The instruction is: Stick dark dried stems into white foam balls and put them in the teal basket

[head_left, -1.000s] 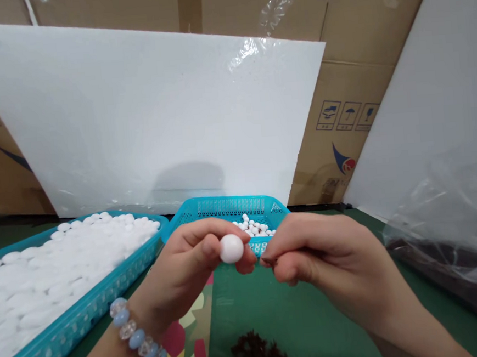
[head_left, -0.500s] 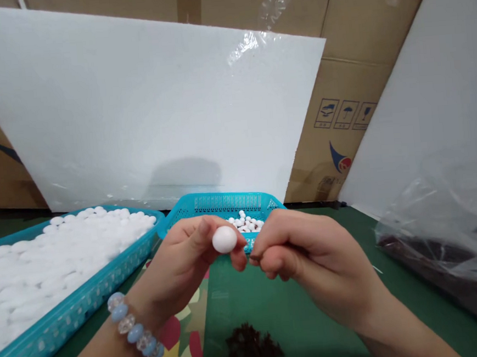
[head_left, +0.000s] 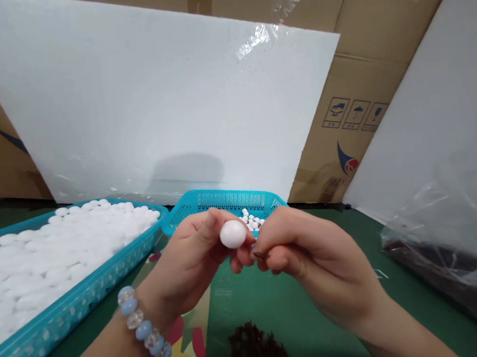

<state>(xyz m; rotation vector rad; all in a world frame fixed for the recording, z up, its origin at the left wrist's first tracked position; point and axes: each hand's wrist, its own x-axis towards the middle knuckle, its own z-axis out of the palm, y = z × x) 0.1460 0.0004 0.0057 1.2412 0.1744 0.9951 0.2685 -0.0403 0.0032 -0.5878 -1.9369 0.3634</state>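
My left hand (head_left: 195,253), with a beaded bracelet (head_left: 143,330) at its wrist, pinches a smooth white ball (head_left: 232,234), slightly egg-shaped, between thumb and fingers. Close to its right, my right hand (head_left: 314,255) is closed, thumb pressed to forefinger. A small dark brown bit (head_left: 258,254) shows at those fingertips, too small to make out fully. Below both hands lies a pile of dark brown, curly strands (head_left: 250,351). Behind the hands, a blue basket (head_left: 227,197) contains several small white balls with brownish spots (head_left: 252,220), partly hidden by my fingers.
A long blue basket (head_left: 106,282) full of white balls (head_left: 63,264) stands on the left. At right lies a clear plastic bag (head_left: 446,244) with dark brown material. A white board (head_left: 183,100) leans against cardboard (head_left: 326,144) behind the green table surface (head_left: 240,305).
The whole view has shifted slightly. My right fingertips are now nearer the fingers of my left hand, and the brown bit shows more clearly. My left hand keeps its hold on the white ball.
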